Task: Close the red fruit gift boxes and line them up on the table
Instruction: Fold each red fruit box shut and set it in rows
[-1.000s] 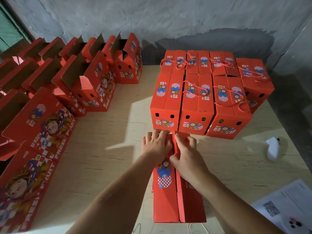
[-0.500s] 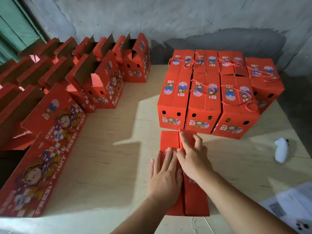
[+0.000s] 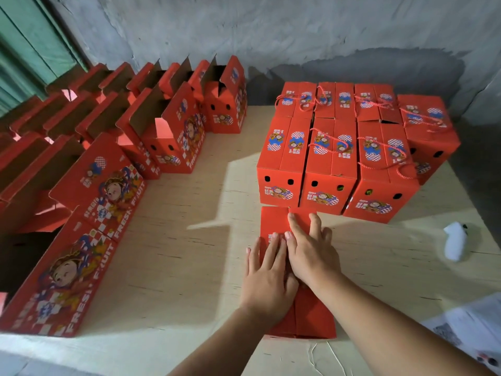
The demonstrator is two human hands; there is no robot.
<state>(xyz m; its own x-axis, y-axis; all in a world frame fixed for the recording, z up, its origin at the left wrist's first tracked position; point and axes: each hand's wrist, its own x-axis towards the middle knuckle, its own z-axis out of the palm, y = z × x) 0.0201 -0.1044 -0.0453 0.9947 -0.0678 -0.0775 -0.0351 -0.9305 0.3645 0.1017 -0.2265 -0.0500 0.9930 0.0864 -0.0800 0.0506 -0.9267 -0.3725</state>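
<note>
A red gift box [image 3: 273, 222] stands in front of me on the wooden table [image 3: 189, 267], its two top flaps folded down. My left hand [image 3: 267, 278] lies flat on the left flap with straight fingers. My right hand [image 3: 311, 253] presses flat on the right flap and the seam, overlapping the left hand. Just behind this box, several closed red boxes [image 3: 333, 158] with red-white cord handles stand packed in rows. On the left, several red boxes [image 3: 168, 131] stand with their tops open.
A white crumpled object [image 3: 456, 241] lies on the table at the right. Printed paper sheets [image 3: 469, 329] lie at the near right corner. Thin cords [image 3: 322, 356] trail over the near table edge. A grey wall stands behind, with a green curtain at the far left.
My hands slid back along the box top from its far end toward me, the left furthest. The box now sits right against the front row of closed boxes.
</note>
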